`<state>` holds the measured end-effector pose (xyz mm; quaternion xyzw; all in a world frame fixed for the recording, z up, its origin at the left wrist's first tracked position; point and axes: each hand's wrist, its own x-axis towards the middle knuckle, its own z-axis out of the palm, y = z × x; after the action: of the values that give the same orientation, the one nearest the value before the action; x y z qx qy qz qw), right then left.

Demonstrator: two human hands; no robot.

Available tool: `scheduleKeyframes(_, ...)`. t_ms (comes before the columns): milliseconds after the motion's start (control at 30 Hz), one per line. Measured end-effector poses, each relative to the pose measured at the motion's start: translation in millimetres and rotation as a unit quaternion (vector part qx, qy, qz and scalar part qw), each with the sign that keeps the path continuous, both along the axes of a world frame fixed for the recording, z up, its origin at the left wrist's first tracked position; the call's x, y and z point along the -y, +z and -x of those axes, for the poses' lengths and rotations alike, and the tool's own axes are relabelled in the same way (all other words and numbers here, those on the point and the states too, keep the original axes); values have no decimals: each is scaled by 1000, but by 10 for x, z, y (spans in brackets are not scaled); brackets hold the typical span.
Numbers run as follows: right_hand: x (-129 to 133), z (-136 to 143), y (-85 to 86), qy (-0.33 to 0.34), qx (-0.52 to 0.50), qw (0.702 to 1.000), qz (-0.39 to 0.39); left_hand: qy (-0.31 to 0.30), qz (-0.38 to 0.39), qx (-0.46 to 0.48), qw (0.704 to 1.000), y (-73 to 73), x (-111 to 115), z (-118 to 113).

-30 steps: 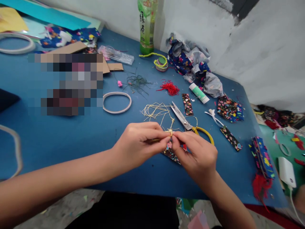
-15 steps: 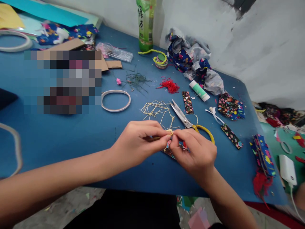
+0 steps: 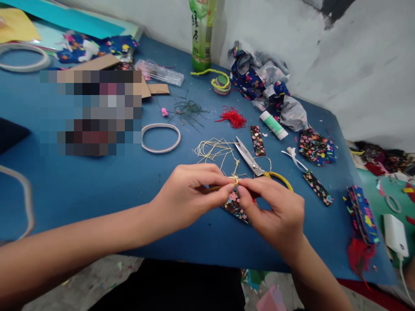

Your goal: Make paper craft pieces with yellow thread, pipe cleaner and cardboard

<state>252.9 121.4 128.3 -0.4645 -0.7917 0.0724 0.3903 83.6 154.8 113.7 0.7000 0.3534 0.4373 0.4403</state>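
**Pinching Yellow Cord [image 3: 236, 181] over a Blue Table [image 3: 110, 194]**

Both hands meet above the near part of the blue table. The left hand [image 3: 196, 194] has thumb and forefinger closed on the yellow cord, at a small loop. The right hand [image 3: 275, 211] has thumb and forefinger nearly together beside that loop; whether their tips grip the cord cannot be told. Beneath the hands lies a floral strip [image 3: 236, 208], partly covered.

The work surface is smooth, with a rounded far-right corner, and is strewn with craft materials. Beyond the hands are a loose tangle of pale cord [image 3: 212, 149] and yellow-handled scissors [image 3: 257, 169]. Farther back lie red threads [image 3: 232, 117], dark green threads [image 3: 189, 110] and a glue stick [image 3: 274, 125]. A green bottle [image 3: 201, 41] stands upright near the wall [image 3: 292, 39], left of crumpled blue floral fabric [image 3: 256, 80]. At the right edge, a blue patterned bundle [image 3: 363, 216] lies with a red tassel [image 3: 359, 255]. Pixelation hides an area at left.

The wall is pale grey, with a dark patch at upper right. To the right, a green surface [image 3: 366, 190] bears a white device [image 3: 396, 235] with a cable. Below, paper scraps dot the grey floor [image 3: 106, 276].
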Motion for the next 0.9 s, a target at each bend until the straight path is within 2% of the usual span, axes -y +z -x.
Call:
scheduleKeyframes(333,60,31,-80,-60,142,979,-131,10,-108,-30,994,-78,25,-4)
scheduleKeyframes(633,51,48,-13,-65,98,989,-88,-4,-80,-11,997,-76,49,-7)
scheduleKeyframes(900,19,71,-7,-75,95,988,-97,3,-71,-8,997,-49,60,-19)
